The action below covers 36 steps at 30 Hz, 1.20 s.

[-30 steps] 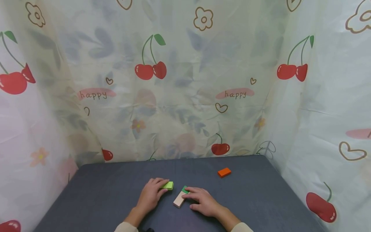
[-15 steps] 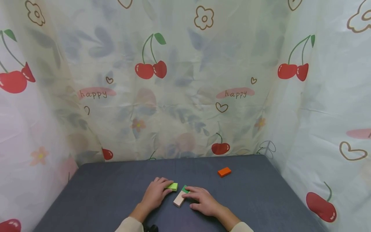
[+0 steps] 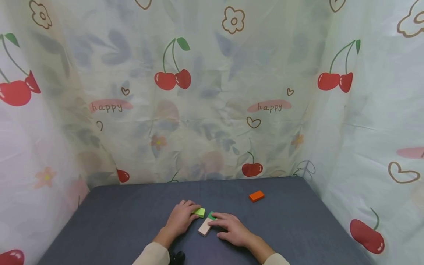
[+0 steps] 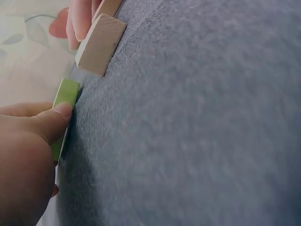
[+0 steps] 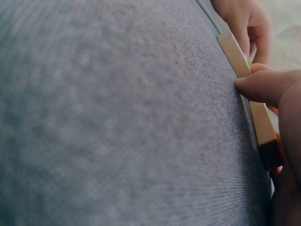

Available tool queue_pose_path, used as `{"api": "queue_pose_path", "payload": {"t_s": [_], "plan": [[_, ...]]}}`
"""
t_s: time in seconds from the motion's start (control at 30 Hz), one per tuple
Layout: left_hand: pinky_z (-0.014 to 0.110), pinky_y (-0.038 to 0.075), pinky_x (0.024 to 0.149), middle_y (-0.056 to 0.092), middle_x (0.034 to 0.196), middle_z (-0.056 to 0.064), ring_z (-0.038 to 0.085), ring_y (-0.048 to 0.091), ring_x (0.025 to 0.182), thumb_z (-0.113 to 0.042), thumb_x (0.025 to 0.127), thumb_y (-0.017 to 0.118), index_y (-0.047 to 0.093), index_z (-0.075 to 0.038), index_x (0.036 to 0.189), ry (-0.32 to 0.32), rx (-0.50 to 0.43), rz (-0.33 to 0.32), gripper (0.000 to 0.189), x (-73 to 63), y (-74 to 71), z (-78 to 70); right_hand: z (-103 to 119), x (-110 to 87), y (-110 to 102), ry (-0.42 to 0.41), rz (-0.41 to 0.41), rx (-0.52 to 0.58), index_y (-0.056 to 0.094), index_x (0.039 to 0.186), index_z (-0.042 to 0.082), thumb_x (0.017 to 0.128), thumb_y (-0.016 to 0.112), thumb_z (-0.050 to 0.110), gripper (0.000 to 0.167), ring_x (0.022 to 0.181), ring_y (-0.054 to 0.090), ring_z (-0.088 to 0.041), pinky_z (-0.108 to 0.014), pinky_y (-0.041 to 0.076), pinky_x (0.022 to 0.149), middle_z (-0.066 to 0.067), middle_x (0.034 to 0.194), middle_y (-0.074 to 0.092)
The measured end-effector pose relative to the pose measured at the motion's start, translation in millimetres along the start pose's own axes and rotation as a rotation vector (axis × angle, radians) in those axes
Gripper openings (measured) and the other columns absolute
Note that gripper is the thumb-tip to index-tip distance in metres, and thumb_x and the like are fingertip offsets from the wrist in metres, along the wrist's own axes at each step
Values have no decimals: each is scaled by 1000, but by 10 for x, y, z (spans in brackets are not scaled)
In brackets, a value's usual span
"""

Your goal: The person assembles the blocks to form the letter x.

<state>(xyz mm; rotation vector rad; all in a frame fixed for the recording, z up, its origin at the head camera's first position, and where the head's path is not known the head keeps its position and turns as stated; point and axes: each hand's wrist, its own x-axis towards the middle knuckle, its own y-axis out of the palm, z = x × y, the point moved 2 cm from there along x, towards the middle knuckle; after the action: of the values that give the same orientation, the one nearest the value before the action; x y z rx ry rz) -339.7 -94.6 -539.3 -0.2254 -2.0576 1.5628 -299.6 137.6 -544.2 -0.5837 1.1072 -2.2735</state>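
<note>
One dark grey table (image 3: 139, 208) spreads before me, and over it the person's left hand (image 3: 180, 219) pinches while the right hand (image 3: 232, 229) lies relaxed, thumb apart, fingertips resting on blocks. Under those fingertips is the pale wooden block (image 3: 204, 228), set slantwise; light, steady pressure there should keep it from skidding. The orange block (image 3: 256, 196) sits well apart, toward the back right, best left alone for now. The lime block (image 3: 200, 212), held between left thumb and fingers, is just left of the pair, its front end free; I'd keep it level and that end uncovered. Smallest in sight, the partly covered green block (image 3: 211, 214) adjoins the pale one's far end, so nudging it askew seems the likeliest slip.
</note>
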Motion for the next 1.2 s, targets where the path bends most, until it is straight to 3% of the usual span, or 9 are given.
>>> {"api": "queue_pose_path", "payload": {"t_s": [0.5, 0.73, 1.2], "plan": [[43, 45, 81, 59, 112, -4, 18, 55, 96, -29, 91, 69, 71, -30, 117, 48, -66, 47, 26, 93, -29, -89, -5, -7, -2, -20, -2, 19, 60, 135, 30, 93, 66, 23, 43, 135, 40, -25, -60, 28, 102, 1, 148, 44], [43, 46, 82, 59, 114, -4, 18, 55, 98, -28, 91, 69, 72, -32, 116, 77, -51, 55, 26, 104, -46, -117, -9, -13, 1, -21, -5, 18, 60, 135, 31, 93, 67, 22, 44, 134, 40, -25, -60, 28, 102, 1, 148, 44], [43, 45, 81, 61, 117, -5, 17, 55, 97, -31, 91, 68, 72, -35, 116, 71, -22, 76, 25, 120, -38, -142, 12, -8, -4, -25, -9, 13, 61, 134, 29, 92, 67, 21, 43, 134, 41, -25, -61, 28, 102, -2, 147, 45]]}}
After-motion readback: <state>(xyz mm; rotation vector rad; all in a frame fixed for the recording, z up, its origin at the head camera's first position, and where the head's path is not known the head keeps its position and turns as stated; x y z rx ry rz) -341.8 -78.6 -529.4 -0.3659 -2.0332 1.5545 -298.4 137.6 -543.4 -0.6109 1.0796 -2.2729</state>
